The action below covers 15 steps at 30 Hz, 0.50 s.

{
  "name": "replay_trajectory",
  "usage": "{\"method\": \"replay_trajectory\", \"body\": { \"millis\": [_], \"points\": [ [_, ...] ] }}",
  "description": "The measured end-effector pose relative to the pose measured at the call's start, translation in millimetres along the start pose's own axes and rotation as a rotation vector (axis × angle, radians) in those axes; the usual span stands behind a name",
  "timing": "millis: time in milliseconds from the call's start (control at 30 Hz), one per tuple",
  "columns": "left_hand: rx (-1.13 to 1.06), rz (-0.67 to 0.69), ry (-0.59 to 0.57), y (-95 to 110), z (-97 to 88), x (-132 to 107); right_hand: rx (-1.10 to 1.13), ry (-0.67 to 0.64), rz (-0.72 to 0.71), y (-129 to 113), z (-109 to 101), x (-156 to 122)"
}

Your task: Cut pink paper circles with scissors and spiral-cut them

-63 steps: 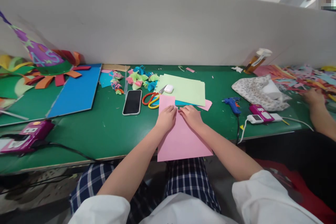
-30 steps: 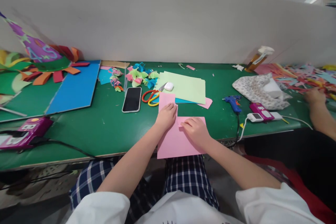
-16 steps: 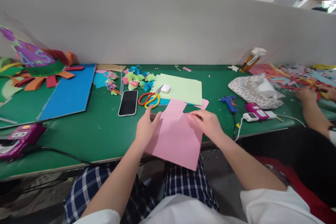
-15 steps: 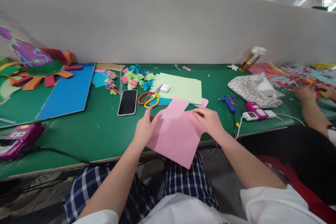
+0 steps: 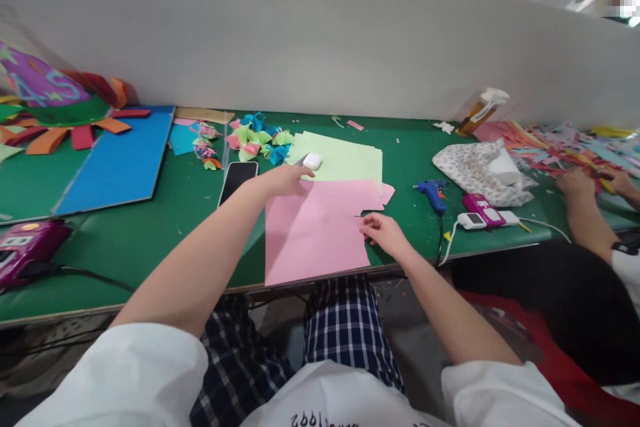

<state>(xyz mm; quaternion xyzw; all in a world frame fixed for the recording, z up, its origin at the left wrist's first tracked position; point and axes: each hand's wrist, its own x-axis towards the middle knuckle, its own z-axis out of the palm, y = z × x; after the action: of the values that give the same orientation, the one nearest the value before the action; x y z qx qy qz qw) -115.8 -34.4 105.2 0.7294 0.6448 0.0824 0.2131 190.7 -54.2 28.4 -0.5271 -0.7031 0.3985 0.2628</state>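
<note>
Mostly a snag risk. Pink sheet [image 5: 315, 233] flat on the table [image 5: 415, 147], near edge along the table's front, far edge overlapping the green sheets [image 5: 350, 159]. Right hand [image 5: 385, 232]: fingers curled at the sheet's notched side; pinching or merely touching, cannot tell. A hard pull there could run the slit into a tear. Left hand [image 5: 287, 180] by the case [image 5: 313, 161], over the scissors [image 5: 301, 160]; its grip is hidden. A careless sweep might knock the case, or shift the phone [image 5: 237, 178] under that forearm.
</note>
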Motion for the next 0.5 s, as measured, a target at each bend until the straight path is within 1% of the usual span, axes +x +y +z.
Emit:
{"method": "replay_trajectory", "body": {
  "millis": [100,200,300,333,433,500],
  "points": [
    [0.094,0.020,0.025,-6.4,13.1,15.9,-0.076,-0.033,0.039,2.6,14.5,6.2],
    [0.156,0.080,0.144,-6.5,35.1,15.8,-0.174,-0.013,0.015,-3.4,20.3,13.6],
    [0.179,0.194,0.273,1.5,65.6,-1.4,-0.264,0.007,-0.007,-12.5,23.8,17.3],
    [0.176,0.228,0.292,4.9,77.6,-9.6,-0.290,0.011,-0.008,-15.0,25.2,17.3],
    [0.154,0.314,0.297,12.7,113.2,-33.6,-0.359,0.030,-0.007,-20.3,29.5,14.8],
    [0.137,0.311,0.347,14.8,130.9,-44.7,-0.403,0.047,-0.009,-22.6,31.3,12.0]
  ]
}}
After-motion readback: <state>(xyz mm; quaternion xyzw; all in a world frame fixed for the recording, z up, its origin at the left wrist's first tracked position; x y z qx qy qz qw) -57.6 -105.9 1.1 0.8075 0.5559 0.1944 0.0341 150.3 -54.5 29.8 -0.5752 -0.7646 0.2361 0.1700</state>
